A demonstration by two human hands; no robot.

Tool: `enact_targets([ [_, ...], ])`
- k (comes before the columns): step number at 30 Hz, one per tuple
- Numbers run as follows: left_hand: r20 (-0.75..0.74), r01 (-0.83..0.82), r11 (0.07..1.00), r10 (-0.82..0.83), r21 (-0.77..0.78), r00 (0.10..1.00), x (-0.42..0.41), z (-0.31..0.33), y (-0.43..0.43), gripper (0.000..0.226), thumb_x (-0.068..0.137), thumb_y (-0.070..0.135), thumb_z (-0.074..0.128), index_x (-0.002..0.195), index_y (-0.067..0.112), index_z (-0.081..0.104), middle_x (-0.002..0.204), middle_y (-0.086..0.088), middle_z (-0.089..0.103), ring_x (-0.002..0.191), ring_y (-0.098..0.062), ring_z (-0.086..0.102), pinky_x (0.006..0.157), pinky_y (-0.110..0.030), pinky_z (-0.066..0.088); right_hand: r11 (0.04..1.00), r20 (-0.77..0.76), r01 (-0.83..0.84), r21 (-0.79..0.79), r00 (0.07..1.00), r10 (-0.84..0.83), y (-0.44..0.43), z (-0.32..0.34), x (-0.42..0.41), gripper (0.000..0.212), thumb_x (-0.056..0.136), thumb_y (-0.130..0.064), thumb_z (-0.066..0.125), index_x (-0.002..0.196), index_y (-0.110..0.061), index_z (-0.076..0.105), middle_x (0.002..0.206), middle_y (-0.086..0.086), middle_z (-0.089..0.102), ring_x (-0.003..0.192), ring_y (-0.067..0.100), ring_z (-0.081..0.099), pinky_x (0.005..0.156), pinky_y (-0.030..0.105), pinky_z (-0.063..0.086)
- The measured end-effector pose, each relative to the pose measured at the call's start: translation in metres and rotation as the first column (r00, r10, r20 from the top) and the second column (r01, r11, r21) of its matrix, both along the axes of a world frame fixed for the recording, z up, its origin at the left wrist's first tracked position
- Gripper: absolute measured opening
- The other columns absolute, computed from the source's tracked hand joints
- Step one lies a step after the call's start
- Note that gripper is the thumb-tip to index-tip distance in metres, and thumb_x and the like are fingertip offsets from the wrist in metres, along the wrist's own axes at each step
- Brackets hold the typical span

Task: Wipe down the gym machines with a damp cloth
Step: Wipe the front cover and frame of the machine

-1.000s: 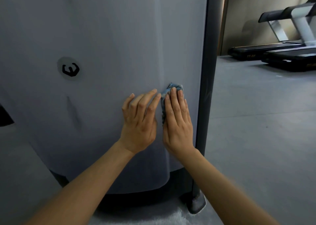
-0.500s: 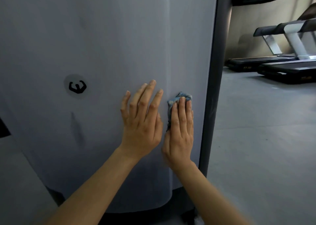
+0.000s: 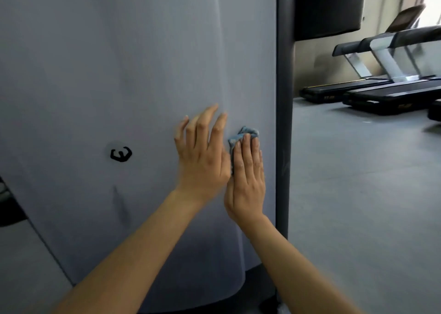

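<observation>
A large grey panel [image 3: 119, 63] of a gym machine fills the left and middle of the view, with a small black logo [image 3: 121, 154] on it. My right hand [image 3: 247, 177] presses a crumpled blue cloth [image 3: 241, 136] flat against the panel near its right edge, fingers straight; most of the cloth is hidden under the palm. Just left of it, my left hand [image 3: 202, 156] lies on the panel with spread, straight fingers and holds nothing.
A dark upright post [image 3: 284, 99] borders the panel on the right, with a black pad [image 3: 327, 10] behind it. Several treadmills [image 3: 381, 84] stand at the back right on the grey floor [image 3: 358, 194]. The machine's dark base [image 3: 253, 287] shows below the panel.
Both hands have slid upward on the panel, the right one taking the cloth with it. The camera has tilted up, so the black pad and more of the treadmills show.
</observation>
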State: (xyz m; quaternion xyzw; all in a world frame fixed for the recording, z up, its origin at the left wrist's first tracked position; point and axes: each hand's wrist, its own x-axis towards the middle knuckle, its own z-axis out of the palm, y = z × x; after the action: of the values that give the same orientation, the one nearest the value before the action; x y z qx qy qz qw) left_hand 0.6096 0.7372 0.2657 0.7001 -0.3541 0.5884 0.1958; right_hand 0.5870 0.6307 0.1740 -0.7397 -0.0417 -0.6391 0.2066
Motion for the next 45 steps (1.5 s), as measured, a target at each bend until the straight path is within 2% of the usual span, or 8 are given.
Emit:
enact_targets([
  [5, 0.047, -0.055, 0.996, 0.052, 0.068, 0.998, 0.003, 0.042, 0.024, 0.062, 0.088, 0.010, 0.061, 0.149, 0.006, 0.055, 0.162, -0.017, 0.045, 0.144, -0.037, 0.043, 0.126, -0.058, 0.024, 1.000, -0.023, -0.014, 0.010, 1.000, 0.014, 0.008, 0.046, -0.007, 0.073, 0.089, 0.007, 0.036, 0.161, 0.005, 0.030, 0.173, 0.019, 0.021, 0.163, 0.037, 0.014, 0.127, 0.063, 0.024],
  [9, 0.106, -0.081, 0.994, 0.072, 0.077, 0.992, 0.008, 0.080, 0.032, 0.063, 0.091, 0.013, 0.062, 0.152, 0.005, 0.051, 0.165, -0.018, 0.040, 0.147, -0.037, 0.039, 0.127, -0.058, 0.023, 0.997, 0.006, -0.021, -0.073, 1.000, 0.022, -0.001, 0.122, -0.005, 0.077, 0.087, 0.004, 0.041, 0.164, 0.002, 0.027, 0.175, 0.015, 0.019, 0.164, 0.032, 0.010, 0.129, 0.058, 0.021],
  [14, 0.145, -0.094, 0.995, 0.089, 0.031, 0.985, 0.013, 0.128, 0.024, 0.065, 0.092, 0.013, 0.061, 0.153, 0.000, 0.046, 0.164, -0.019, 0.040, 0.146, -0.036, 0.037, 0.125, -0.057, 0.026, 0.994, 0.019, -0.006, -0.112, 1.000, 0.008, -0.011, 0.219, 0.003, 0.075, 0.092, -0.011, 0.031, 0.166, -0.003, 0.023, 0.176, 0.011, 0.015, 0.165, 0.025, 0.004, 0.131, 0.052, 0.018],
  [17, 0.173, -0.109, 0.994, 0.103, 0.025, 0.979, 0.012, 0.147, 0.018, 0.064, 0.091, 0.015, 0.059, 0.153, 0.000, 0.046, 0.163, -0.019, 0.041, 0.145, -0.035, 0.037, 0.124, -0.057, 0.028, 0.987, 0.010, 0.008, -0.157, 1.000, -0.006, -0.017, 0.224, 0.002, 0.073, 0.096, -0.011, 0.033, 0.167, -0.004, 0.020, 0.177, 0.009, 0.011, 0.165, 0.024, 0.002, 0.131, 0.051, 0.018],
  [24, 0.204, -0.117, 0.993, 0.115, 0.000, 0.972, 0.012, 0.178, 0.012, 0.060, 0.092, 0.017, 0.059, 0.149, 0.003, 0.050, 0.161, -0.017, 0.043, 0.144, -0.035, 0.041, 0.123, -0.054, 0.028, 0.949, 0.003, 0.011, -0.316, 1.000, -0.010, -0.035, 0.173, -0.006, 0.069, 0.100, -0.008, 0.043, 0.166, -0.001, 0.023, 0.177, 0.012, 0.013, 0.164, 0.029, 0.008, 0.129, 0.056, 0.024],
  [28, 0.201, -0.109, 0.994, 0.109, -0.010, 0.973, 0.014, 0.195, 0.012, 0.056, 0.094, 0.019, 0.054, 0.148, 0.004, 0.051, 0.161, -0.017, 0.044, 0.145, -0.036, 0.043, 0.123, -0.055, 0.029, 0.942, 0.042, 0.040, -0.334, 0.999, -0.028, -0.036, 0.218, 0.000, 0.066, 0.104, -0.016, 0.036, 0.166, -0.002, 0.021, 0.177, 0.011, 0.012, 0.165, 0.028, 0.006, 0.130, 0.056, 0.023],
  [36, 0.191, -0.140, 0.990, 0.140, -0.013, 0.972, 0.018, 0.230, 0.015, 0.058, 0.096, 0.022, 0.053, 0.152, 0.006, 0.048, 0.162, -0.015, 0.040, 0.148, -0.034, 0.039, 0.126, -0.052, 0.026, 0.932, 0.160, 0.184, -0.312, 0.977, -0.139, -0.036, 0.360, 0.013, 0.066, 0.105, -0.019, 0.037, 0.168, -0.007, 0.021, 0.176, 0.008, 0.017, 0.165, 0.024, 0.003, 0.131, 0.050, 0.018],
  [45, 0.264, -0.113, 0.992, 0.125, -0.059, 0.956, 0.023, 0.292, -0.007, 0.064, 0.093, 0.021, 0.051, 0.154, 0.003, 0.046, 0.156, -0.014, 0.047, 0.144, -0.031, 0.043, 0.124, -0.052, 0.029, 0.922, 0.294, 0.176, -0.345, 0.953, -0.072, -0.045, 0.381, 0.027, 0.062, 0.104, -0.018, 0.042, 0.164, -0.002, 0.032, 0.172, 0.013, 0.028, 0.163, 0.026, 0.019, 0.129, 0.049, 0.026],
])
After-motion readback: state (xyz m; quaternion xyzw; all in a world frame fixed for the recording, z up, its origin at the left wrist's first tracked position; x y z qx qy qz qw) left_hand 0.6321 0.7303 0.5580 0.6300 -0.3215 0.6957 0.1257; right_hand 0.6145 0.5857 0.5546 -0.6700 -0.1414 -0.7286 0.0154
